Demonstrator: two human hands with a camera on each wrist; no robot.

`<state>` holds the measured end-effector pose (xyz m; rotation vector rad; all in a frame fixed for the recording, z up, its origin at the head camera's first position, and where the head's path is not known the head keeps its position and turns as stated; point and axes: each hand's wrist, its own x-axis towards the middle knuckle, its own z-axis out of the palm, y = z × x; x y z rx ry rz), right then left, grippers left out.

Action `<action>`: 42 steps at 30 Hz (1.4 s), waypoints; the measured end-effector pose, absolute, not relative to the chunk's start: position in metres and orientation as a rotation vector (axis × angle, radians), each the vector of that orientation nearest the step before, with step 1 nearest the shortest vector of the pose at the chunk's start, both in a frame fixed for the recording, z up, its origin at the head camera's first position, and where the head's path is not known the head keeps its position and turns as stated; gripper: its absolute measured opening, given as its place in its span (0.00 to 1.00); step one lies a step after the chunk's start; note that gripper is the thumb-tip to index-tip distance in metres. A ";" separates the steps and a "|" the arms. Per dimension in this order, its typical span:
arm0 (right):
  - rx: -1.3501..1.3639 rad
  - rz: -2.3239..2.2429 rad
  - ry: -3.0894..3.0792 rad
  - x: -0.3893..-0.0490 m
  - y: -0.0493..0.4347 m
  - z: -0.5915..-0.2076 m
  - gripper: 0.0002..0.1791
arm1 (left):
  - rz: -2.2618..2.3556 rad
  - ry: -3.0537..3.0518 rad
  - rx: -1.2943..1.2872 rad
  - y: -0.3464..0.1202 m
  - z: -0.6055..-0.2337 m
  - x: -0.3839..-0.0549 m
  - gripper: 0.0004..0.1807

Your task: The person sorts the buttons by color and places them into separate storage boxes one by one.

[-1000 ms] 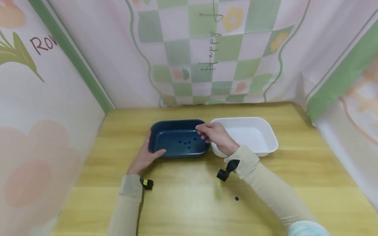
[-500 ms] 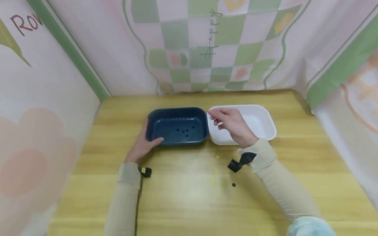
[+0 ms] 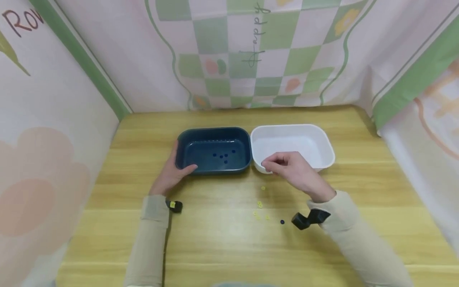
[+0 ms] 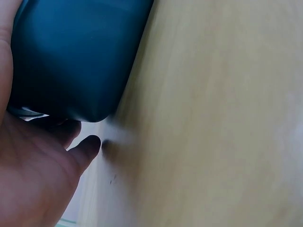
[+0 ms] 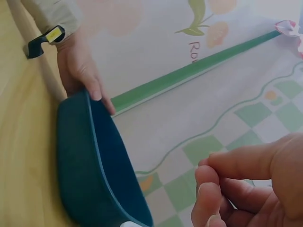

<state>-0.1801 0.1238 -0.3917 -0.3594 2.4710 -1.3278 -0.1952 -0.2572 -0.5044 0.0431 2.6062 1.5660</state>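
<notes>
My left hand [image 3: 169,173] holds the left end of a dark blue plastic basin [image 3: 195,157], thumb at its front rim and fingers along its outer side. Several small dark blue round pieces [image 3: 221,156] lie on the basin's floor. Over the front rim of a white basin [image 3: 315,151] is my right hand [image 3: 295,171], its thumb and forefinger tips together. In the right wrist view nothing shows between those fingertips [image 5: 208,163]. In front of the basins, several small yellow ring-like pieces [image 3: 259,204] and one dark round piece [image 3: 282,222] lie on the table.
Both basins stand side by side on a wood-grain table [image 3: 215,247]. A printed cloth [image 3: 247,79] hangs behind it, and more cloth hangs at the left and right. A black strap with a small device [image 3: 310,219] sits on the right wrist.
My right hand has moved from above the blue basin's right end rightward, then back toward me over the white basin's front edge. The left hand stays on the blue basin. The view has tilted down.
</notes>
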 end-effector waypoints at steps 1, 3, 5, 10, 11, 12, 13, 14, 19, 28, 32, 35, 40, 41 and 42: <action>-0.369 -1.321 2.477 -0.177 0.126 -0.393 0.17 | 1.558 2.608 0.038 -0.258 -0.504 -0.195 0.62; -0.394 -1.304 2.476 -0.172 0.130 -0.397 0.16 | 1.537 2.614 0.036 -0.258 -0.504 -0.195 0.62; -0.448 -1.235 2.481 -0.164 0.135 -0.401 0.15 | 1.509 2.622 0.030 -0.258 -0.504 -0.194 0.62; -0.565 -0.869 2.539 -0.139 0.141 -0.421 0.07 | 1.507 2.637 0.021 -0.258 -0.501 -0.192 0.62; -0.573 -0.771 2.568 -0.134 0.141 -0.425 0.07 | 1.510 2.636 0.023 -0.258 -0.500 -0.192 0.62; -0.572 -0.674 2.593 -0.128 0.141 -0.429 0.07 | 1.518 2.634 0.023 -0.258 -0.499 -0.191 0.61; -0.560 -0.586 2.617 -0.122 0.140 -0.433 0.08 | 1.524 2.627 0.022 -0.258 -0.498 -0.191 0.61; -0.557 -0.522 2.630 -0.117 0.140 -0.437 0.09 | 1.535 2.617 0.020 -0.258 -0.498 -0.191 0.61; -0.567 -0.435 2.698 -0.104 0.136 -0.454 0.09 | 1.553 2.598 0.012 -0.259 -0.497 -0.192 0.60; -0.538 -0.442 2.725 -0.100 0.135 -0.459 0.09 | 1.538 2.612 0.022 -0.257 -0.501 -0.190 0.60; -0.558 -0.371 2.739 -0.096 0.140 -0.452 0.13 | 1.547 2.594 0.019 -0.257 -0.502 -0.190 0.60; -0.564 -0.336 2.723 -0.095 0.141 -0.450 0.14 | 1.557 2.591 0.014 -0.257 -0.500 -0.190 0.60; -0.549 -0.343 2.694 -0.096 0.141 -0.452 0.12 | 1.555 2.599 0.010 -0.257 -0.499 -0.191 0.60; -0.554 -0.334 2.699 -0.096 0.141 -0.453 0.13 | 1.552 2.601 0.012 -0.257 -0.499 -0.191 0.60; -0.568 -0.318 2.710 -0.095 0.140 -0.453 0.14 | 1.549 2.603 0.014 -0.258 -0.499 -0.191 0.60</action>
